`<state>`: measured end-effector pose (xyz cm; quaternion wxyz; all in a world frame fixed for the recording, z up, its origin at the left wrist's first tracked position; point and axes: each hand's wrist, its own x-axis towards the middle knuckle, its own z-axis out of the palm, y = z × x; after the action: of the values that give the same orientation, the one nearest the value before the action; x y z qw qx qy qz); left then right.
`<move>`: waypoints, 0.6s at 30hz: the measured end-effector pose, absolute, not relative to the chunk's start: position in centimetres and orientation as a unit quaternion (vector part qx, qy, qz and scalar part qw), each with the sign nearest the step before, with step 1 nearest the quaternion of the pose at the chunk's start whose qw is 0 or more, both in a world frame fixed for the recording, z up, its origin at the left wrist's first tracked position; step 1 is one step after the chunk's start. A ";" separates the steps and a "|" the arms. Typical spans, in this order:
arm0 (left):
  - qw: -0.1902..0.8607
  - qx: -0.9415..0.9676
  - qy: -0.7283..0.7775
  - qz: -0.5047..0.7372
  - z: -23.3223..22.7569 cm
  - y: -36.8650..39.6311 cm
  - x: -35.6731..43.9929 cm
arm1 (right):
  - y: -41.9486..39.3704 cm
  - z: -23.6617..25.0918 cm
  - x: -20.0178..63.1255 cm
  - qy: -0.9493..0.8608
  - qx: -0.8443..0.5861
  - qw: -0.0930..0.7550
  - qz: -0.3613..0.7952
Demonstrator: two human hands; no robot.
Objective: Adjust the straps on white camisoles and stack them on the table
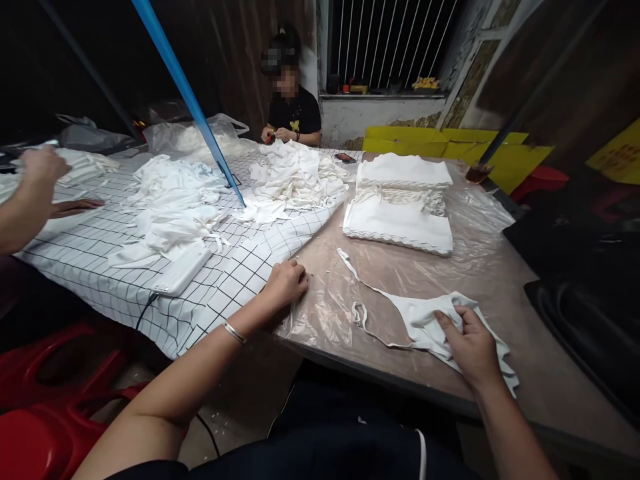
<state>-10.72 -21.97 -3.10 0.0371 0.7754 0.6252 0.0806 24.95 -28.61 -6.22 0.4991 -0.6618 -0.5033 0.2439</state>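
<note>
No readable text, label, brand, number or sign appears anywhere; the yellow boards (440,143) behind the surface (500,280) show no legible writing.

Bare forearms, thin silver bangle (235,333) on the left wrist, dark trousers (320,440)

one head-worn view looks forward and down, close over the table (500,280) edge, toward the far wall
</note>
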 end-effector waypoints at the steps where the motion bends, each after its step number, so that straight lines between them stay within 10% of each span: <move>1: 0.031 0.776 0.625 0.073 -3.1 -22.0 -10.5 | -28.6 -6.1 24.9 -0.503 -0.662 0.497 0.247; 18: 0.015 0.784 0.614 0.090 -2.4 -15.5 -9.3 | -28.8 -5.9 24.7 -0.525 -0.655 0.495 0.223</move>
<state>-9.34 -15.53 -2.43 0.0150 0.7844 0.6136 0.0900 24.69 -28.76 -5.86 0.4951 -0.6554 -0.5252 0.2225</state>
